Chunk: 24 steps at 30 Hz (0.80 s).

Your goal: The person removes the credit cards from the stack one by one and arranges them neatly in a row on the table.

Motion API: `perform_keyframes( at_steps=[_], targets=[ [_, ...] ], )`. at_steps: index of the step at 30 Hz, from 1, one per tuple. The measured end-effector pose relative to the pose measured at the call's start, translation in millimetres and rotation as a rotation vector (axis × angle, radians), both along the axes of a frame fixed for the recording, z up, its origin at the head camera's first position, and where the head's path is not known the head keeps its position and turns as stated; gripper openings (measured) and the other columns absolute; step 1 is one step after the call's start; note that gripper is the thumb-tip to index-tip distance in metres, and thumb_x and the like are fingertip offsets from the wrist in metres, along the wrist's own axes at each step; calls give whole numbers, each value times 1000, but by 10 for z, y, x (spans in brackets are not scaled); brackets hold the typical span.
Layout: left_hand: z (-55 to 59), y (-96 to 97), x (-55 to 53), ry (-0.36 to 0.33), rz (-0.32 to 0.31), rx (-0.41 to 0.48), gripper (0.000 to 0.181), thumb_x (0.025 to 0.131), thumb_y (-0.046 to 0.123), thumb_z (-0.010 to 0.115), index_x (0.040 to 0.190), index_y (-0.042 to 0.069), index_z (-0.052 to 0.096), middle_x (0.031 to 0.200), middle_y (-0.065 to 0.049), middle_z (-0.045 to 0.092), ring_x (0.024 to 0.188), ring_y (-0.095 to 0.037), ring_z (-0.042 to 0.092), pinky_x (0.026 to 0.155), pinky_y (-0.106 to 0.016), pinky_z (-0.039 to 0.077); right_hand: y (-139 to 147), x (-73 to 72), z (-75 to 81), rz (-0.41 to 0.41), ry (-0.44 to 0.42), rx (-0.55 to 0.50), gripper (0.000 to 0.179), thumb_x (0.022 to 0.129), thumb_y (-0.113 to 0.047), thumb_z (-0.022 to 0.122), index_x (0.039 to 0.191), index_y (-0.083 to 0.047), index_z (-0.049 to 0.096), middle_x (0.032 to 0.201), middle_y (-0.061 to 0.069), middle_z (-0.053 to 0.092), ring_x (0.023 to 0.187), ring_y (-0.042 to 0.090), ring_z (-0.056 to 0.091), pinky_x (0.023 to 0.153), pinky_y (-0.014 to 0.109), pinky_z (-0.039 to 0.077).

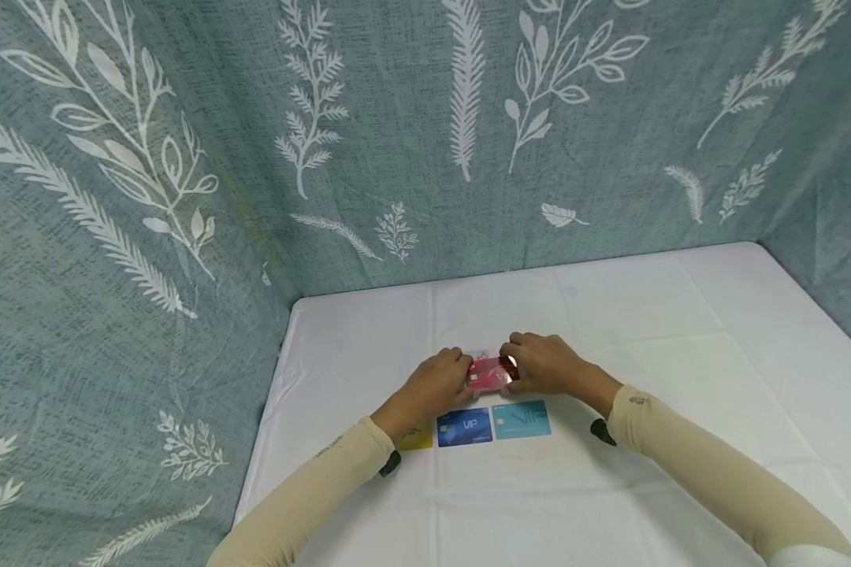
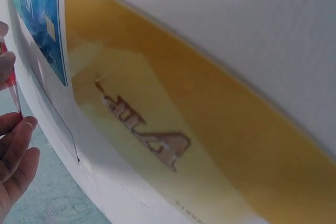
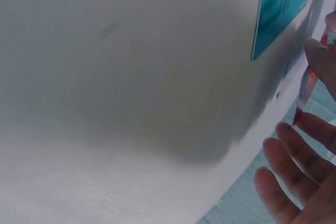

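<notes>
A shiny red card [image 1: 488, 375] is held above the white table between both hands. My left hand [image 1: 436, 383] pinches its left end between thumb and fingers. The right hand [image 1: 544, 364] grips the opposite end, and in the right wrist view its lower fingers [image 3: 283, 182] spread away from the card. Behind the red card a pale pink card [image 1: 477, 354] shows in part. Nearer the person lie a blue VIP card [image 1: 464, 428] and a teal VIP card [image 1: 522, 420], side by side. A yellow card [image 2: 142, 98] lies left of them, partly hidden by my left wrist in the head view.
A white cloth [image 1: 610, 315] covers the table. Green curtains [image 1: 411, 157] with white leaf prints hang behind it and at both sides. Dark wrist-camera parts [image 1: 603, 431] stick out below the sleeves, low over the cloth.
</notes>
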<state>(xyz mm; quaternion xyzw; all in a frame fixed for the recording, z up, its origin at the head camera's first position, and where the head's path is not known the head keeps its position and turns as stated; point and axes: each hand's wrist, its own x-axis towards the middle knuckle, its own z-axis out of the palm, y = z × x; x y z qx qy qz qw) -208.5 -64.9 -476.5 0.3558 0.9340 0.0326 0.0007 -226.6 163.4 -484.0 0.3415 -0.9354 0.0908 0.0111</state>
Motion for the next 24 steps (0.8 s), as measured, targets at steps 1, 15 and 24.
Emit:
perform_keyframes(
  at_steps=[1,15,24],
  targets=[
    [-8,5,2,-2,3,-6,45,88,39,62,117,4,59,97,-4,58,80,-12,48,75,-24,48,5,6,-5,-1,-1,1,56,71,-55,75,109,-15,66,87,-4,56,69,9,48,53,22,41],
    [-8,82,55,5,-7,-24,43,88,40,63,113,5,61,99,-5,59,83,-13,50,80,-25,49,63,69,-31,-26,-12,-12,58,70,-56,76,110,-15,66,90,-3,57,71,10,49,55,22,42],
    [-2,123,88,12,-19,-34,47,88,41,63,116,3,61,99,-5,59,84,-14,51,81,-25,49,115,117,-43,-28,3,-18,59,70,-57,75,111,-15,66,93,-2,58,73,9,50,56,23,43]
  ],
)
